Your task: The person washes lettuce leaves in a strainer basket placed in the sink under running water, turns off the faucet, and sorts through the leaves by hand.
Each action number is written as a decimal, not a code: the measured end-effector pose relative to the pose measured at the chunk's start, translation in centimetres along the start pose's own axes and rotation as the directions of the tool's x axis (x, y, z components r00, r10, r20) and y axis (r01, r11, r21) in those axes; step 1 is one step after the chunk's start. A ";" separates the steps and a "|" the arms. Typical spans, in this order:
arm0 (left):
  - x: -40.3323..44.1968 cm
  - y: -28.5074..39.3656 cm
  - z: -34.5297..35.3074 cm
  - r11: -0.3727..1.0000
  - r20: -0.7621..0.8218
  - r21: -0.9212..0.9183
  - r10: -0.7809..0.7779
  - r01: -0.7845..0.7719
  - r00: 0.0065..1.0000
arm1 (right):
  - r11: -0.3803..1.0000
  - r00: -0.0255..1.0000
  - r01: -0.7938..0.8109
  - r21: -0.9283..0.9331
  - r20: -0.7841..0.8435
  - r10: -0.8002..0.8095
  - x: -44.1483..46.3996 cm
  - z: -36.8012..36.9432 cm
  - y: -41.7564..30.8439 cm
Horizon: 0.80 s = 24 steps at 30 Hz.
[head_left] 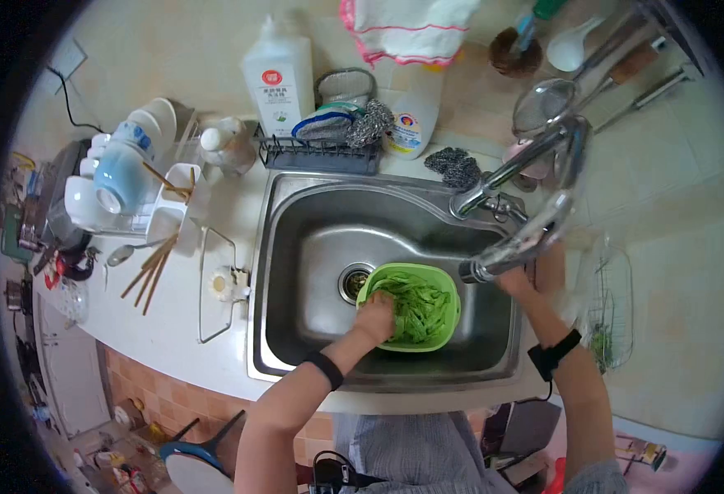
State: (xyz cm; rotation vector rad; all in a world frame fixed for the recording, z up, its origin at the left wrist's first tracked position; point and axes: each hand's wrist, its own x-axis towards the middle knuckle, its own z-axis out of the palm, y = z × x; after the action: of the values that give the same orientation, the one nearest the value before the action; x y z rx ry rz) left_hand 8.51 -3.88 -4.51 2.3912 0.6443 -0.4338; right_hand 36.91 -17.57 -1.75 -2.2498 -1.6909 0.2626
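Note:
A light green plastic basin (456, 317) full of wet leafy greens (426, 306) sits in the steel sink (312, 255), just right of the drain. My left hand (376, 317) is in the basin at its left side, its fingers curled into the leaves. At the sink's right edge, my right hand (513, 281) is beside the end of the faucet spout (481, 267). The spout covers part of that hand, and its fingers are hidden. Behind the sink's back right corner rises the chrome faucet (481, 193).
A grey rack (321, 158) behind the sink holds sponges and a steel scrubber. Two bottles, one white (280, 82) and one labelled (411, 119), stand there. Dishes, bowls (123, 174) and chopsticks (154, 272) are on the left. A wire basket (611, 305) is at the right.

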 end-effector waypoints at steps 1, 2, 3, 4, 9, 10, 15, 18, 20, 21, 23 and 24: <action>0.5 0.1 0.8 1.000 -0.006 -0.015 -0.009 0.009 1.000 | 0.943 0.942 -0.295 0.156 0.214 0.260 -0.2 -0.7 -3.0; 0.9 0.2 1.9 0.991 -0.021 0.130 0.037 -0.034 0.999 | 0.871 0.860 -0.437 0.225 0.387 0.332 -0.4 -0.2 -5.0; 1.4 0.4 2.8 0.959 -0.028 0.272 0.090 -0.079 0.996 | 0.778 0.743 -0.582 0.238 0.544 0.390 -0.6 0.2 -6.9; 1.9 0.5 3.2 0.962 -0.028 0.264 0.087 -0.076 0.996 | 0.777 0.703 -0.579 0.245 0.633 0.325 -0.8 1.7 -6.7; 4.8 -0.8 3.0 0.878 0.048 0.417 0.236 -0.234 0.971 | 0.991 0.822 -0.087 -0.104 0.554 0.131 -0.8 9.2 -9.3; 5.2 -1.0 3.3 0.878 0.055 0.418 0.231 -0.232 0.971 | 0.990 0.806 -0.086 -0.113 0.576 0.135 -0.7 9.5 -9.7; 6.5 -2.1 4.6 0.825 0.102 0.484 0.277 -0.291 0.956 | 0.952 0.722 0.025 -0.305 0.664 0.194 -1.0 13.2 -10.3; 6.5 -2.4 4.7 0.853 0.194 0.435 0.225 -0.289 0.955 | 0.900 0.773 0.125 -0.418 0.610 0.176 -2.4 16.5 -9.0; 6.6 -2.4 4.7 0.875 0.247 0.392 0.198 -0.285 0.949 | 0.839 0.849 0.166 -0.518 0.508 0.146 -3.6 18.7 -8.2; 6.7 -2.4 5.1 0.879 0.263 0.395 0.170 -0.267 0.950 | 0.853 0.887 0.132 -0.505 0.444 0.125 -3.6 18.9 -8.4; 7.0 -2.7 6.2 0.859 0.260 0.442 0.156 -0.261 0.953 | 0.887 0.971 0.078 -0.456 0.237 0.037 -3.7 19.0 -8.7; 7.2 -3.2 7.1 0.855 0.263 0.446 0.157 -0.264 0.952 | 0.888 0.972 0.071 -0.454 0.233 0.041 -3.0 18.3 -9.2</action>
State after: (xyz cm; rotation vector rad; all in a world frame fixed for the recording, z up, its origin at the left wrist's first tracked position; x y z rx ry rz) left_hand 11.69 -3.80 -14.63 2.7808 0.1751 -0.8238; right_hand 21.74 -15.61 -15.70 -2.6260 -2.0761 0.1379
